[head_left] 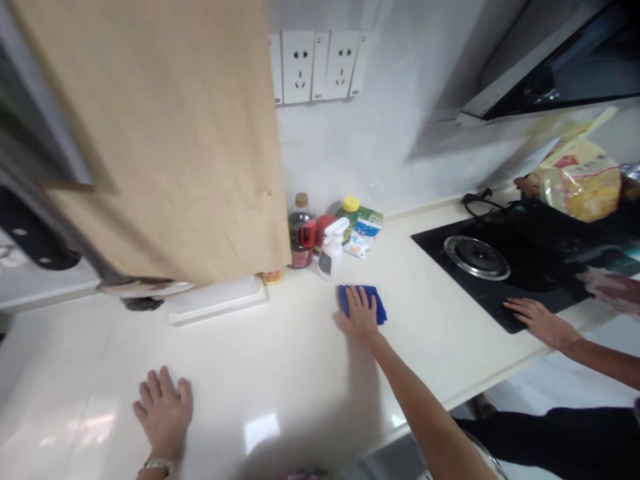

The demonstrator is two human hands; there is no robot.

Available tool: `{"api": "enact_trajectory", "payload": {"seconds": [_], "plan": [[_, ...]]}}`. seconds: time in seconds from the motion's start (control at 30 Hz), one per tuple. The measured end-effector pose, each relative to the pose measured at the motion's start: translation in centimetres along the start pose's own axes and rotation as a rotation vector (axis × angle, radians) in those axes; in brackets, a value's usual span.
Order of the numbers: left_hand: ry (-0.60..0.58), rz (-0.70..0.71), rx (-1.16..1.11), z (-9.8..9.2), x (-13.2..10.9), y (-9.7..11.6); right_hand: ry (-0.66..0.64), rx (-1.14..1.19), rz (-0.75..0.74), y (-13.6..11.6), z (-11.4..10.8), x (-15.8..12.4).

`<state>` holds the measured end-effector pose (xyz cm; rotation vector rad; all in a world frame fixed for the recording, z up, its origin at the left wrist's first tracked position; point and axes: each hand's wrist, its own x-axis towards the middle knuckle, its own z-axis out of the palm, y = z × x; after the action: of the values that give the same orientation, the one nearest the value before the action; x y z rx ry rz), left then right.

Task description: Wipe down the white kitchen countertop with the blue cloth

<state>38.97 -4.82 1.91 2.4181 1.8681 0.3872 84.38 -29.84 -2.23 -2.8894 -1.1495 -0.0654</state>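
Observation:
My right hand lies flat with spread fingers on a folded blue cloth, pressing it onto the cream countertop just in front of a white spray bottle. My left hand rests palm down on the counter near its front edge, fingers apart, holding nothing. A wristwatch shows at its wrist.
An open wooden cupboard door hangs over the left. Bottles and packets stand against the wall, with a white tray beside them. On the right is a black hob, where another person's hand rests. A yellow bag sits behind it.

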Motion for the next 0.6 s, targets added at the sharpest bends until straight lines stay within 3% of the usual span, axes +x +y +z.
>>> {"api": "enact_trajectory", "payload": {"seconds": [0.33, 0.47, 0.6], "plan": [[-0.035, 0.01, -0.09, 0.2, -0.9, -1.2, -0.043, 0.083, -0.187, -15.7, -0.7, -11.4], [-0.093, 0.004, -0.148, 0.4, -0.9, -1.9, -0.039, 0.107, -0.207, -19.1, -0.8, -15.5], [-0.158, 0.038, -0.21, 0.7, -0.7, -3.0, -0.024, 0.114, -0.243, -20.3, -1.2, -19.2]]}}
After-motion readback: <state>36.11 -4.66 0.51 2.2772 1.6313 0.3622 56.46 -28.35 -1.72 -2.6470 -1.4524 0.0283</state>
